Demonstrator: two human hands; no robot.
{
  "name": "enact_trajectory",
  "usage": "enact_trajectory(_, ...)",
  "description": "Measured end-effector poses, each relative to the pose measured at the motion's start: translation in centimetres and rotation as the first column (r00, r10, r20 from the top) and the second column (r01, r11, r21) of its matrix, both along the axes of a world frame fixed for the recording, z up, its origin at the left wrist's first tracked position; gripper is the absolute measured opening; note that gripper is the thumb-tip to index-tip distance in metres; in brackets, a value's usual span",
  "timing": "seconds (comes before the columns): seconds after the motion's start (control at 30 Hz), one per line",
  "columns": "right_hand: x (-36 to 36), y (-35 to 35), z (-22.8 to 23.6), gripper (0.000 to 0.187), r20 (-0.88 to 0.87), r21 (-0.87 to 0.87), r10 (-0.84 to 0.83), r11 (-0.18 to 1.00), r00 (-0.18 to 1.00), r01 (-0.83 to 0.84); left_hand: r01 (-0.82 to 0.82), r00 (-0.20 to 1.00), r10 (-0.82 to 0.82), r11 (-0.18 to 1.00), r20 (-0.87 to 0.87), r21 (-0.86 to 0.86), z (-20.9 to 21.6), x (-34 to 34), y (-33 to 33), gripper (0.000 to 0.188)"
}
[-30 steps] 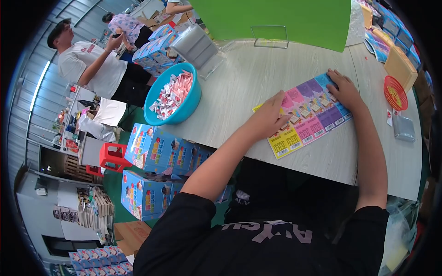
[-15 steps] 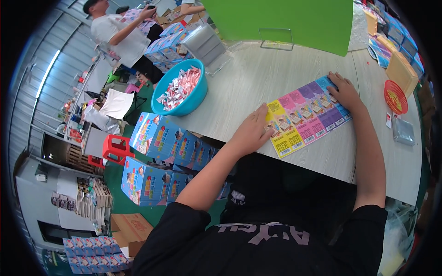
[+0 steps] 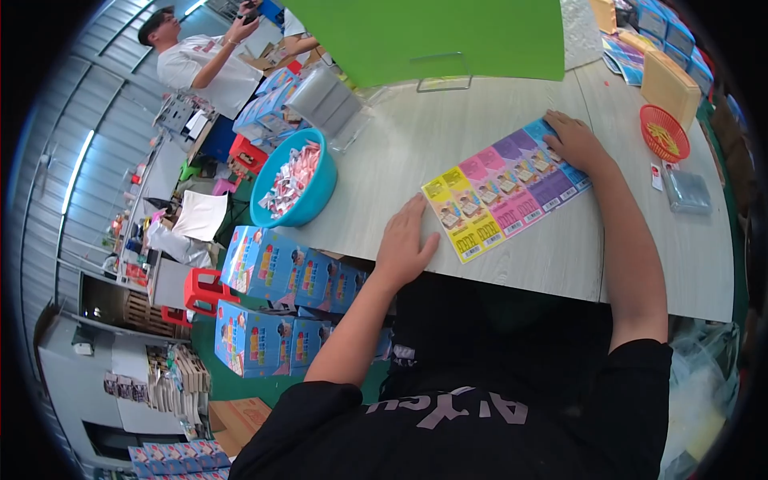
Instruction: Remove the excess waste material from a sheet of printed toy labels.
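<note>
A printed cardboard sheet [image 3: 510, 192] lies flat and slanted on the pale wood-grain table [image 3: 384, 176], in bands of yellow, pink, purple and blue with small pictures on each. Just off its yellow end, my left hand [image 3: 406, 246] rests on the tabletop, fingers stretched and thumb apart, holding nothing. My right hand [image 3: 578, 144] lies over the blue end, its fingers spread at the far corner and covering part of the print.
A blue tub [image 3: 322, 180] of small wrapped packets stands at the table's left edge, above stacked blue boxes [image 3: 276, 268]. To the right are a red basket [image 3: 666, 136] and a clear plastic bundle [image 3: 688, 192]. A green panel [image 3: 448, 40] rises behind; a person [image 3: 212, 68] stands far left.
My left hand has slid left off the yellow end, uncovering more of it. My right hand stays on the blue end. The whole view has shifted slightly.
</note>
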State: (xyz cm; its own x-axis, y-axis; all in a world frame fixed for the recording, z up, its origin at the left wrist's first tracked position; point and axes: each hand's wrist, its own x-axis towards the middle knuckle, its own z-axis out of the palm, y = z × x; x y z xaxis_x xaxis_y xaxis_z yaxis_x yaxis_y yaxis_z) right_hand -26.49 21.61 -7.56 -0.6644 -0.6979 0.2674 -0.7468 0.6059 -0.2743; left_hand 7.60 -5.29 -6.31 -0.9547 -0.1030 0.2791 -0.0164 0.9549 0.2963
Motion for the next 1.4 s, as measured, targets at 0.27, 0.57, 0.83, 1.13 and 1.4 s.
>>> enact_trajectory(0.27,-1.0,0.6,-0.5,0.051,-0.026,-0.099,0.014,0.995,1.000,-0.016,-0.013,1.000,0.013,1.000,-0.016,-0.002,0.1,-0.1,0.2,0.058)
enact_trajectory(0.57,0.2,0.6,0.2,0.052,0.036,-0.061,0.009,0.998,0.999,-0.006,-0.084,0.994,0.089,0.993,-0.062,0.081,4.0,-4.4,0.1,0.021)
enact_trajectory(0.83,-0.1,1.3,1.5,0.053,-0.006,0.091,-0.268,0.959,0.963,0.267,0.013,0.986,-0.025,0.997,-0.167,-0.074,7.0,-14.2,0.4,0.023)
enact_trajectory(1.13,-0.8,1.3,1.7,0.049,-0.087,0.091,-0.365,0.923,0.927,0.373,-0.132,0.925,0.024,0.955,-0.378,-0.264,6.6,-22.4,-2.4,0.029)
enact_trajectory(1.4,-0.4,0.9,1.5,0.048,-0.141,0.060,-0.384,0.916,0.912,0.395,0.258,0.961,-0.269,0.957,-0.071,-0.135,1.0,-25.1,-1.7,0.031)
